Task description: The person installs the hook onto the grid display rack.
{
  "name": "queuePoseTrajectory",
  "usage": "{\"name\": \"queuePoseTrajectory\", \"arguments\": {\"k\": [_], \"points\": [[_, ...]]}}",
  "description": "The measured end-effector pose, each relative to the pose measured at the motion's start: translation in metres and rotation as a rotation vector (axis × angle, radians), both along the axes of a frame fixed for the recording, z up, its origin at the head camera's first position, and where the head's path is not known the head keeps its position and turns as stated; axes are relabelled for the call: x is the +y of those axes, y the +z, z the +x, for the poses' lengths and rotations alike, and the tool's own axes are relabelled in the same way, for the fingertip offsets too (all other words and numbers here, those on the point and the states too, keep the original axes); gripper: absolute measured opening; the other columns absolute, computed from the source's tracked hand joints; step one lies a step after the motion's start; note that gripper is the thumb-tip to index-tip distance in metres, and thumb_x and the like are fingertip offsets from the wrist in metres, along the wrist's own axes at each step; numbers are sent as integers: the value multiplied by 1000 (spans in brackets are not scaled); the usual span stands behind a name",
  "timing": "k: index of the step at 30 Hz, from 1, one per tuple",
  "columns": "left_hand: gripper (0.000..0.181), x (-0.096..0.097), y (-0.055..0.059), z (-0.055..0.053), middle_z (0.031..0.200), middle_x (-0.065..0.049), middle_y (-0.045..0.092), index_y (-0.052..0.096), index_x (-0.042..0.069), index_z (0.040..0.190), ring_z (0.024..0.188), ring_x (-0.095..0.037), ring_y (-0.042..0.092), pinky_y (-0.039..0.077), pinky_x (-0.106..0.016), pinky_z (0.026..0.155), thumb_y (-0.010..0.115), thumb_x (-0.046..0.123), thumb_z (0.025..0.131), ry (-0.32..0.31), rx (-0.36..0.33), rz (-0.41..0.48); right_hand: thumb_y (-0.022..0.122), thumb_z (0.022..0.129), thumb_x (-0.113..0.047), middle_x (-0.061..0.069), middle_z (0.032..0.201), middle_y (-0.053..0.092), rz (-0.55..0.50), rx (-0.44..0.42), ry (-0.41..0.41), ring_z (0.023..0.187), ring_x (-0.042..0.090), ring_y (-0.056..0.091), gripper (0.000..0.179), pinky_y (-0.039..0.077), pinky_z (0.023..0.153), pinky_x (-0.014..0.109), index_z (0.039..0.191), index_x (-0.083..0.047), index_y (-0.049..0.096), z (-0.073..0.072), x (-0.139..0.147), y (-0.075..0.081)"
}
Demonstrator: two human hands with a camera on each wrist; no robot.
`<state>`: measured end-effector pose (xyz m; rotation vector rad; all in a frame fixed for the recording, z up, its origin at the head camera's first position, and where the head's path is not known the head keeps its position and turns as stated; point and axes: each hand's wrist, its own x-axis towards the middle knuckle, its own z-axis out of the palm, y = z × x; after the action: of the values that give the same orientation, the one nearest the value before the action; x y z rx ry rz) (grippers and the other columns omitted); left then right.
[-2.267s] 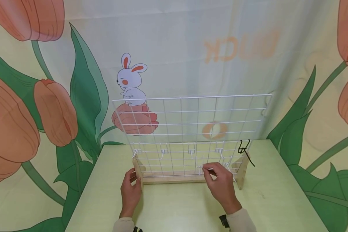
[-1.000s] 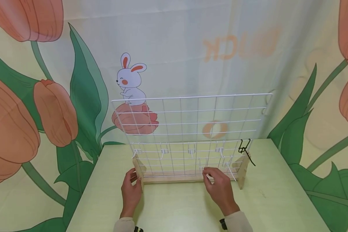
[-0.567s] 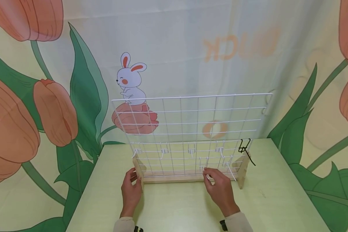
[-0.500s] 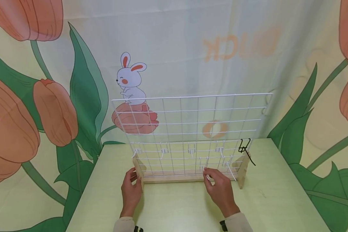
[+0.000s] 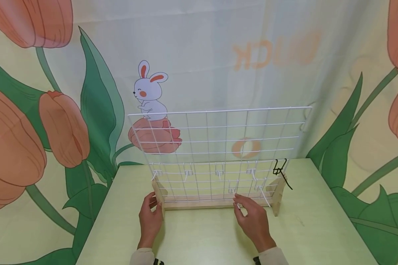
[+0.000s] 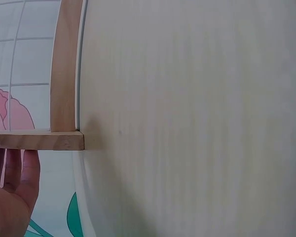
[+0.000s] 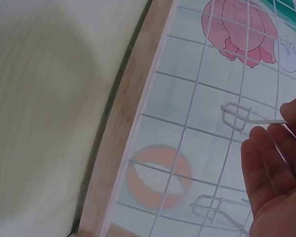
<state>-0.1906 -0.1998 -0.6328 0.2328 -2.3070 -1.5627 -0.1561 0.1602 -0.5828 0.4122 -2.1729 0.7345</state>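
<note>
A white wire grid panel (image 5: 206, 141) stands upright in a wooden stand (image 5: 199, 203). My left hand (image 5: 150, 217) holds the stand's left end piece; in the left wrist view its fingers (image 6: 29, 173) lie under the wooden end piece (image 6: 64, 140), with the thumb on the other side. My right hand (image 5: 253, 219) pinches the prong of a white wire hook (image 5: 232, 190) that hangs low on the grid. In the right wrist view the hook's base (image 7: 236, 117) sits against the grid wires, thumb and fingertips round its prong.
Another white hook (image 5: 260, 188) sits just right of the pinched one. Several white hooks, one of them a middle hook (image 5: 219, 172), hang in a higher row. A black hook (image 5: 278, 170) hangs at that row's right end. A printed curtain (image 5: 199, 55) is behind the table (image 5: 119, 228).
My right hand has drawn back slightly toward me along the prong, so more of the hook's base shows. Earlier the hook was lowered slightly on the grid. The left hand has stayed put.
</note>
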Motion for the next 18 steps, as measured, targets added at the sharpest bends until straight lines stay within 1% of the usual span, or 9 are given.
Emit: {"name": "queuePoseTrajectory", "arguments": {"k": [6, 8, 12, 15, 18], "points": [[44, 0, 1, 0, 130, -15, 66, 55, 12, 145, 123, -34, 67, 60, -52, 97, 64, 2, 103, 0, 10, -3, 87, 81, -6, 4, 112, 82, 4, -30, -6, 98, 21, 80, 24, 63, 75, 39, 105, -10, 84, 4, 2, -2], [44, 0, 2, 0, 131, -16, 66, 55, 12, 146, 124, -35, 67, 60, -52, 98, 63, 1, 103, -6, 5, 1, 87, 80, -6, 4, 111, 82, 4, -25, -9, 98, 20, 80, 25, 62, 75, 38, 105, -10, 84, 5, 2, -2], [45, 0, 1, -1, 131, -16, 66, 55, 12, 146, 124, -35, 66, 60, -52, 98, 62, 1, 104, -8, 0, 2, 87, 80, -6, 4, 111, 82, 0, -22, -10, 98, 20, 80, 25, 62, 73, 38, 105, -10, 84, 6, 2, -4], [45, -1, 0, -1, 130, -16, 67, 56, 12, 145, 122, -35, 67, 61, -49, 96, 63, 0, 103, -2, 17, -3, 86, 81, -7, 4, 110, 82, -17, -35, -4, 96, 21, 80, 25, 61, 72, 39, 106, -10, 84, 7, 2, -5], [44, -2, -1, -1, 128, -16, 67, 57, 11, 144, 121, -34, 67, 61, -48, 94, 64, 0, 102, 3, 34, -7, 87, 81, -7, 4, 108, 83, -25, -36, -4, 92, 20, 80, 26, 61, 70, 36, 106, -11, 84, 9, 2, -6]]}}
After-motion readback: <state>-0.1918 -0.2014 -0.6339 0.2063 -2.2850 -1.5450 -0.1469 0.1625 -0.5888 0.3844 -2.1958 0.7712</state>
